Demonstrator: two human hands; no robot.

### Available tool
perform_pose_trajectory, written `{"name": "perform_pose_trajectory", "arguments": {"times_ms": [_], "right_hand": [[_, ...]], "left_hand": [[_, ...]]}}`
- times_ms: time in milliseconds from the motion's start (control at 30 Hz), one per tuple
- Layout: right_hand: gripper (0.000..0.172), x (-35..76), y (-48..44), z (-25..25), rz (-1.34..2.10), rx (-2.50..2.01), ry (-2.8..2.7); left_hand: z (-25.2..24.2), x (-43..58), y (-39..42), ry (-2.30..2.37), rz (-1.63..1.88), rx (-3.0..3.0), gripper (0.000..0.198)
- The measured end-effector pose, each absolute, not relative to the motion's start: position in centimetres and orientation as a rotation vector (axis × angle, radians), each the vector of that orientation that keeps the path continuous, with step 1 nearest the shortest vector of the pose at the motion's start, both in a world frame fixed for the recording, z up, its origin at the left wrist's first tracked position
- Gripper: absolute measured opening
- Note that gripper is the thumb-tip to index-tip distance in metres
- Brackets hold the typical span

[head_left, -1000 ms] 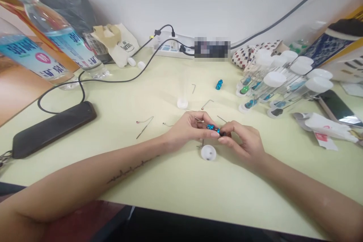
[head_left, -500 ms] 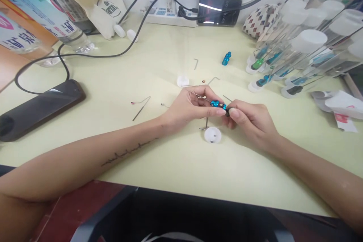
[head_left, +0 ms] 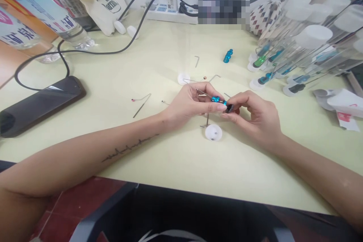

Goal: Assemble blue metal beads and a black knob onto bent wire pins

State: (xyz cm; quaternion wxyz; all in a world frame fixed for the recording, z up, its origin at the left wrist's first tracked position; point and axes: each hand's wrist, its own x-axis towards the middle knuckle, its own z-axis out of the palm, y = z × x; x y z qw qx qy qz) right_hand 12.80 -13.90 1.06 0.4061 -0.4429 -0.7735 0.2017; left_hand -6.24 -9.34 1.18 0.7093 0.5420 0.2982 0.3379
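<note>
Left grip [head_left: 187, 103] pinches the blue piece [head_left: 215, 99] just right of the frame's centre, apparently to steady it while my right grip [head_left: 256, 116] holds the black piece [head_left: 230, 108] at its end; the white cap [head_left: 209, 133] below likely keeps its small bits [head_left: 216, 133] from straying.

Noted: the right hand [head_left: 255, 119] has shifted its grip on the dark end [head_left: 230, 108] of the blue piece [head_left: 215, 99]. Half a second ago its thumb lay across that end; the thumb now sits lower, beneath it, with the index finger arched above. More of the dark end shows. Since a second ago the person's view has tipped down, showing more red floor [head_left: 66, 211].
</note>
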Motion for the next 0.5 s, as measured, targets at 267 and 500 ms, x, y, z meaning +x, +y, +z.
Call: {"name": "perform_pose_trajectory", "arguments": {"times_ms": [267, 500], "right_hand": [[0.02, 13.11, -14.08, 1.18, 0.56, -1.138, -2.047], [0.014, 12.98, -14.05, 0.67, 0.427, -1.154, -1.983]], "left_hand": [[1.28, -6.21, -9.56, 0.587, 0.739, 1.172, 0.021], [1.16, -6.16, -9.4, 0.623, 0.776, 1.205, 0.024]]}}
